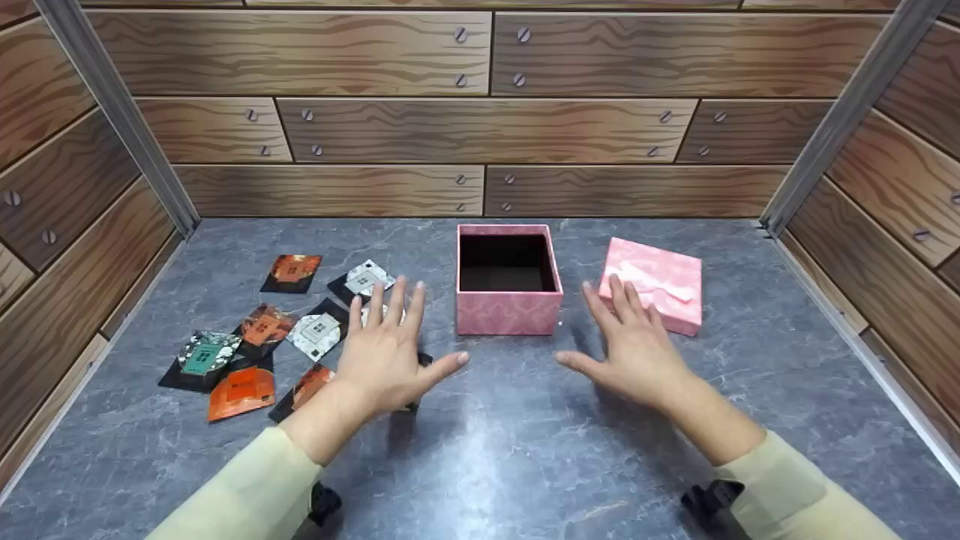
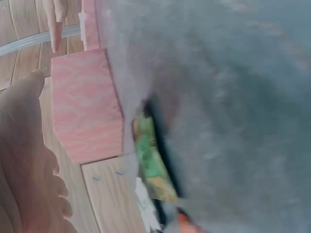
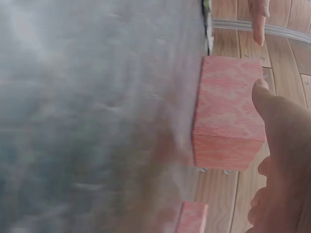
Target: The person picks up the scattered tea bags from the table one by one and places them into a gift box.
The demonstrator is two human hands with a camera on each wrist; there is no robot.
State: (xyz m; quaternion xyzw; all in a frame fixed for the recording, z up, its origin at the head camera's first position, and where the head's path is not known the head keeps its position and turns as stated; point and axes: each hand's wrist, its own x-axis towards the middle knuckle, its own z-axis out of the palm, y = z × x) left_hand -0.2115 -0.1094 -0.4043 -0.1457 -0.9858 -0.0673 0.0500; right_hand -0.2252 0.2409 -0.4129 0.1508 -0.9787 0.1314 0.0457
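A pink patterned box (image 1: 510, 313) stands uncovered at the middle of the table, its dark inside showing. To its right lies the pink lid (image 1: 686, 304) with a pale bow on top. My left hand (image 1: 386, 360) hovers with fingers spread above several small flat packets, partly covering some. Among these are an orange packet (image 1: 241, 391), a green-and-white packet (image 1: 202, 358) and a white-patterned packet (image 1: 315, 334). My right hand (image 1: 637, 356) is held in the air, fingers spread, just in front of the lid. Neither hand holds anything. In the left wrist view a green-and-yellow packet (image 2: 149, 155) shows below the box.
A grey marbled tabletop (image 1: 510, 435) lies beneath everything. Wood-patterned panels (image 1: 480, 131) close off the back and both sides, with metal posts (image 1: 120, 112) at the corners. One more orange-and-black packet (image 1: 292, 272) lies apart at the back left.
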